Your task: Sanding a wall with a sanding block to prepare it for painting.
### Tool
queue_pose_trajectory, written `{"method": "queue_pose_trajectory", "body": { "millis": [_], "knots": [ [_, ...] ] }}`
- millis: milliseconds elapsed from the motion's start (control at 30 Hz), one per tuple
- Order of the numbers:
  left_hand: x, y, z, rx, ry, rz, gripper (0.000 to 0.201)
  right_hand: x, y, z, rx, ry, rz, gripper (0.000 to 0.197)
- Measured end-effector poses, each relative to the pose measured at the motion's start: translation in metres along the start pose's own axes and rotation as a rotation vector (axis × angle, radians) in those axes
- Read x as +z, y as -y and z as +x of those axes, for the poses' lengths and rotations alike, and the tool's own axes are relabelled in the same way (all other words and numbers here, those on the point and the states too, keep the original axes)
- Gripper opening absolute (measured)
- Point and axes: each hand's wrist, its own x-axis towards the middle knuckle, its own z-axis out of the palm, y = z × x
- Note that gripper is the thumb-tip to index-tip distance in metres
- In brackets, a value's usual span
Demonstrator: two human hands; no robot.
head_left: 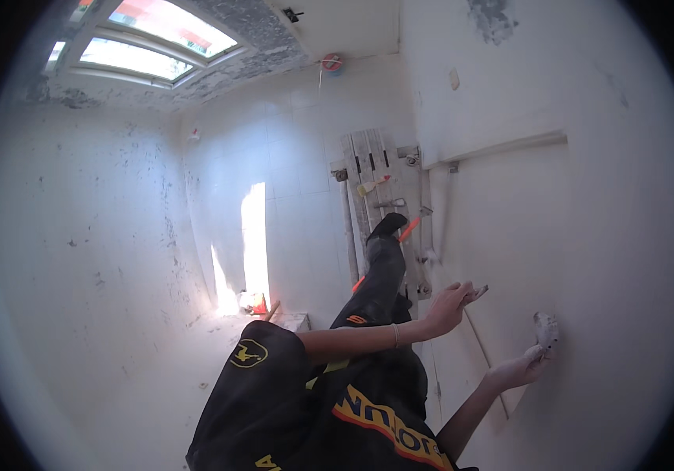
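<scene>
My left hand (447, 311) reaches forward in front of the white wall. Its fingers are closed around a small, thin greyish piece (477, 293), whose kind I cannot make out. Lower and farther right, my right hand (527, 367) is closed on a whitish, dusty sanding disc (546, 333) dotted with dark holes. The disc is at the wall surface (604, 298); whether it presses flat on it I cannot tell. White dust coats the right hand.
Under my dark-clothed leg runs a slatted wooden plank bench (365, 153). On it lie a yellowish bottle with a red tip (371, 186), a grey-headed tool (390, 204) and an orange-handled scraper (412, 228). A red container (254, 303) stands left; a window (141, 55) is far left.
</scene>
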Motion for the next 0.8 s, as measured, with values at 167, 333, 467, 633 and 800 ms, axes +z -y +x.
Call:
{"method": "queue_pose_trajectory", "body": {
  "millis": [167, 333, 467, 633, 800],
  "knots": [
    [-0.016, -0.047, 0.027, -0.205, -0.099, -0.473, 0.005, 0.044, -0.097, -0.001, 0.082, 0.455, -0.563, 0.021],
    [-0.040, 0.040, 0.039, 0.275, -0.112, 0.220, 0.030, 0.119, 0.002, 0.003, 0.662, 0.145, 0.231, 0.014],
    [-0.040, 0.062, 0.030, 0.138, -0.150, 0.233, 0.029, 0.094, -0.076, -0.008, -0.034, 0.252, -0.320, 0.012],
    [-0.019, 0.076, 0.029, 0.172, -0.302, 0.082, 0.019, 0.063, -0.281, -0.036, 0.275, 0.646, -0.292, 0.015],
    [-0.050, 0.242, 0.045, -0.115, -0.379, 0.340, 0.018, 0.119, -0.387, -0.062, 0.536, 0.722, -0.480, 0.014]
  ]
}}
